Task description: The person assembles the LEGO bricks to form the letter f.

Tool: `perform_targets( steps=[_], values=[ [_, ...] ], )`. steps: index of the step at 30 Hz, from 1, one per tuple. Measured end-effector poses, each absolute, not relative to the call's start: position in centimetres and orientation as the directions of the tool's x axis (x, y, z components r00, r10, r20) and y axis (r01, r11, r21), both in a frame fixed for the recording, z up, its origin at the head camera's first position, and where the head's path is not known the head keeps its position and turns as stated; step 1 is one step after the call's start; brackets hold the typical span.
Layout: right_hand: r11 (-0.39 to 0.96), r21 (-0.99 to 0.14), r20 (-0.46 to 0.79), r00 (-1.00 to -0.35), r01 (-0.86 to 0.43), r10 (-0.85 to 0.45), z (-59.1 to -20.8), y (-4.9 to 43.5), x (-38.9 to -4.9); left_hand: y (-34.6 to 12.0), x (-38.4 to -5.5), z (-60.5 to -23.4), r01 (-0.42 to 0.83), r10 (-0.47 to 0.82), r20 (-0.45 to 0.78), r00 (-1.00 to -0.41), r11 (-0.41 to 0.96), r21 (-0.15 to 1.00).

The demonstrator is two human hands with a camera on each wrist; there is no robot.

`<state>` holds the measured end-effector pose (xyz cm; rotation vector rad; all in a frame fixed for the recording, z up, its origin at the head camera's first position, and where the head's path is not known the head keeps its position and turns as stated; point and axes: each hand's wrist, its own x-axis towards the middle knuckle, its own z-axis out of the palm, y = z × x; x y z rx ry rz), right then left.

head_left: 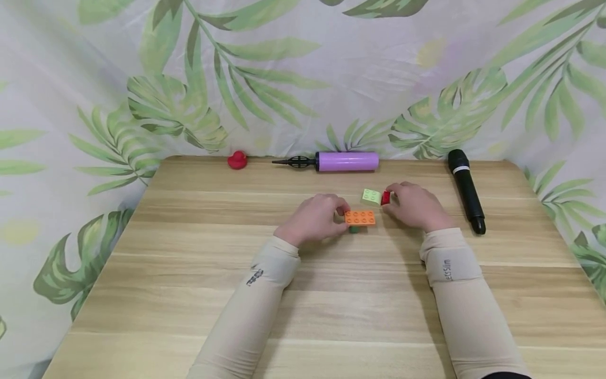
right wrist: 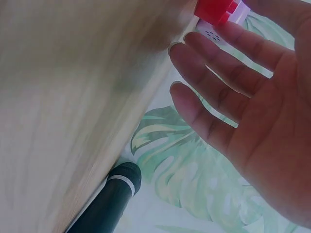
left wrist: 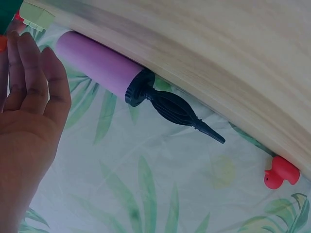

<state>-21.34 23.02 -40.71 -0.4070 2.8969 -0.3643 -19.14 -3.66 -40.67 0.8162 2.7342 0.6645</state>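
My left hand (head_left: 319,218) pinches an orange toy brick (head_left: 360,218) by its left end, studs up. Under that brick a dark green brick (head_left: 353,229) shows, mostly hidden in the head view; the left wrist view catches part of this green brick (left wrist: 7,14) at its corner. Between thumb and index finger, my right hand (head_left: 416,205) holds a small red brick (right wrist: 214,9). Its other fingers are extended in the right wrist view. A pale green brick (head_left: 371,196) lies just left of the red one; whether they touch I cannot tell.
Along the table's back edge lie a red rubber duck (head_left: 238,160) and a purple hand pump (head_left: 347,161) with a black nozzle. To the right of my right hand is a black microphone (head_left: 466,192). A leaf-printed cloth (head_left: 284,79) hangs behind the wooden table (head_left: 360,316).
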Motion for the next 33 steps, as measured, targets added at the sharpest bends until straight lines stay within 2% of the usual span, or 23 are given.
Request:
perform_targets(
  steps=[18, 26, 33],
  values=[
    [0.923, -0.281, -0.150, -0.938, -0.264, -0.314, -40.38, 22.78, -21.29, -3.71, -19.20, -40.79, 0.489, 0.562, -0.066, -0.824, 0.765, 0.419],
    [0.917, -0.317, -0.203, -0.927, -0.242, -0.314, -39.93, 22.52, -21.11, -3.64, -19.22, -40.83, 0.488, 0.563, -0.076, -0.823, 0.769, 0.412],
    [0.888, -0.372, -0.232, -0.899, -0.270, -0.371, -39.73, 22.45, -20.90, -3.58, -19.06, -40.73, 0.487, 0.563, -0.075, -0.823, 0.767, 0.418]
  ],
)
